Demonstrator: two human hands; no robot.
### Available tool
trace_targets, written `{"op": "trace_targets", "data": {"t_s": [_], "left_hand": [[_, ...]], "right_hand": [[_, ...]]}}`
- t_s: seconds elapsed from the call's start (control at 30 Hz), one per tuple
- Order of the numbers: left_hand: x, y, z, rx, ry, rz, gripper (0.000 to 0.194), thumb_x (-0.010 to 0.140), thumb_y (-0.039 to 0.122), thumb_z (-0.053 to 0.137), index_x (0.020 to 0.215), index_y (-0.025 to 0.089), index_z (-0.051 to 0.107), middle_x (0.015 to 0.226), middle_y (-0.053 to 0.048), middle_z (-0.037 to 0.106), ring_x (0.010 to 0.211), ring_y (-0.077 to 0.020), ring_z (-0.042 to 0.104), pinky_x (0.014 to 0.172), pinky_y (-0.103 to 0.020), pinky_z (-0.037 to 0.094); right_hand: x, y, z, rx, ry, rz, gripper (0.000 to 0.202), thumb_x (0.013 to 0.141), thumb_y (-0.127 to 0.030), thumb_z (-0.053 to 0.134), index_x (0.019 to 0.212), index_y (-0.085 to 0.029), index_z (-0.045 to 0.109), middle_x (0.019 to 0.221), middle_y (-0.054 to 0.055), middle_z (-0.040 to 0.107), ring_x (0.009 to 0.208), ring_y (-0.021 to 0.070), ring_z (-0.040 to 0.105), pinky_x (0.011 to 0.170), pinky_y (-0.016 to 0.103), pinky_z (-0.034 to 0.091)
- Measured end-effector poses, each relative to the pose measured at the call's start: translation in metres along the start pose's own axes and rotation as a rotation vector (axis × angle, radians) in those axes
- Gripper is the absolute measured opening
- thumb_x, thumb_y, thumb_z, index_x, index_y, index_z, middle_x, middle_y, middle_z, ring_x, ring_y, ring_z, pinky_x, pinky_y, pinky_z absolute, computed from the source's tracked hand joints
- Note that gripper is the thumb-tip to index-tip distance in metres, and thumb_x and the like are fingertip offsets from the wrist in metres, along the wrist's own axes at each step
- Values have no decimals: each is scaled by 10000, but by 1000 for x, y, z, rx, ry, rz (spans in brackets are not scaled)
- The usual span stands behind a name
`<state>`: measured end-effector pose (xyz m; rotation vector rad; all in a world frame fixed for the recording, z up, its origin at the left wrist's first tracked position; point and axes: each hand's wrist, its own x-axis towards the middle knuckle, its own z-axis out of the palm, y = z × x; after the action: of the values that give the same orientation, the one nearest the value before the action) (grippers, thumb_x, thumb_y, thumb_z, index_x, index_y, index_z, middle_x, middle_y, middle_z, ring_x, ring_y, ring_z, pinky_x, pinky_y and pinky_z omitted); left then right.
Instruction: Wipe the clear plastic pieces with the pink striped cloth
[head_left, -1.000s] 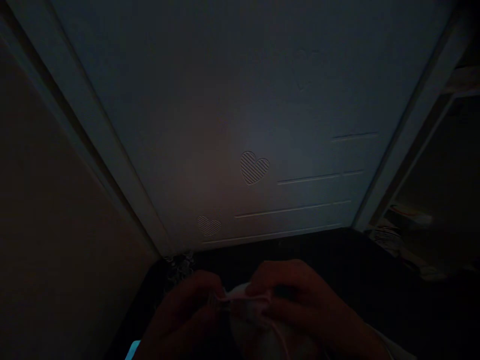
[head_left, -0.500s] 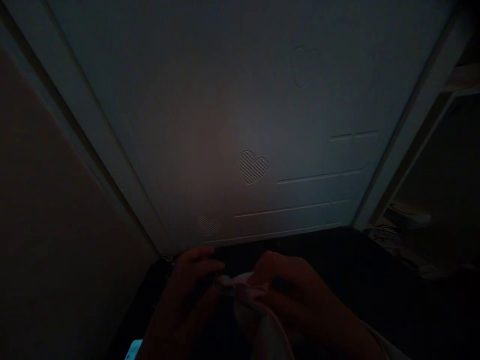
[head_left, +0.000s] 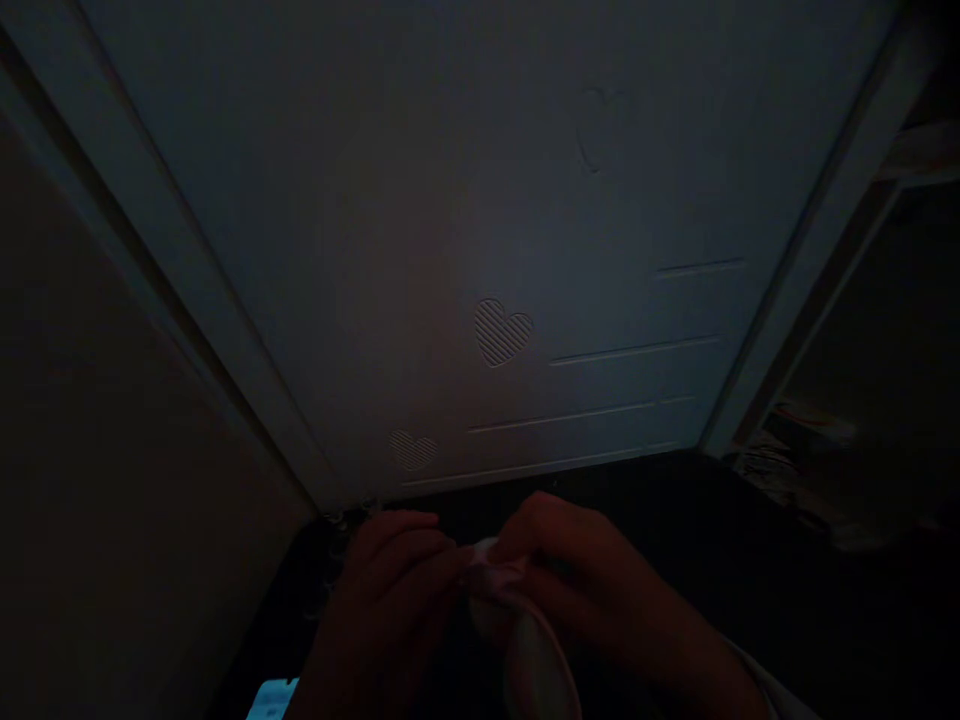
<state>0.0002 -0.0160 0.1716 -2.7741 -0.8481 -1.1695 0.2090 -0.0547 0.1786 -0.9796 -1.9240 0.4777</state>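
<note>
A pale, pinkish cloth (head_left: 536, 665) hangs in folds at the bottom middle of the dim head view; I cannot make out what kind of item it is. My right hand (head_left: 581, 570) pinches its bunched upper edge between thumb and fingers. From the other side, my left hand (head_left: 397, 580) closes its fingertips on the same gathered edge, close to the right fingertips. The lower part of the cloth dangles below both hands and runs out of the picture.
A white panel (head_left: 390, 250) with carved hearts and grooves stands ahead, above a dark surface (head_left: 645, 500). A lit phone-like screen (head_left: 271, 700) glows at lower left. Papers or books (head_left: 780, 465) lie at right, beside a shelf. A dark wall (head_left: 90, 450) bounds the left.
My left hand has moved right, and its fingers have closed on the bunched edge of the cloth. The right hand keeps its pinch. The view has shifted slightly.
</note>
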Motion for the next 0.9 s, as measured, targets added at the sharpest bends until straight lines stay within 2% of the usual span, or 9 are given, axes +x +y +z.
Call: {"op": "trace_targets", "data": {"t_s": [0.07,0.27,0.4,0.6,0.8,0.9], "left_hand": [[1,1,-3,-29,-17,-11,236,848,150,576,1002,287,691,887,-27,715,919,-205,631,774,-290,538],[8,6,-6,-88,50,38,204,798,113,612,891,279,685,795,1,709,792,-172,649,721,-251,529],[8,8,-6,-136,10,-58,144,780,132,624,807,271,654,761,18,696,759,-163,644,708,-239,516],[2,13,-4,-272,-61,-369,109,772,159,620,820,258,624,756,32,683,665,-137,643,615,-200,508],[-6,8,-4,-447,-25,-404,148,757,137,630,831,266,637,764,37,659,684,-131,636,636,-195,512],[-11,7,-6,-598,-20,-426,313,743,104,666,944,344,646,837,65,681,758,-115,657,689,-158,520]], "right_hand": [[0,-1,0,15,-5,4,138,873,-142,545,853,-192,672,802,18,710,717,142,596,641,235,415],[0,1,0,51,-22,14,108,876,-170,568,884,-198,671,822,15,711,740,143,605,686,246,434],[1,1,-1,62,-29,41,109,869,-170,569,865,-200,673,827,14,714,751,147,607,675,242,438],[3,-2,-2,61,-48,110,120,856,-136,562,847,-180,673,805,15,714,724,141,618,655,231,436],[2,-1,-2,147,-73,146,100,847,-198,586,840,-166,680,768,17,704,688,140,624,615,222,446],[1,0,-2,194,-69,147,94,835,-229,611,843,-172,686,749,8,695,667,138,614,596,219,445]]}}
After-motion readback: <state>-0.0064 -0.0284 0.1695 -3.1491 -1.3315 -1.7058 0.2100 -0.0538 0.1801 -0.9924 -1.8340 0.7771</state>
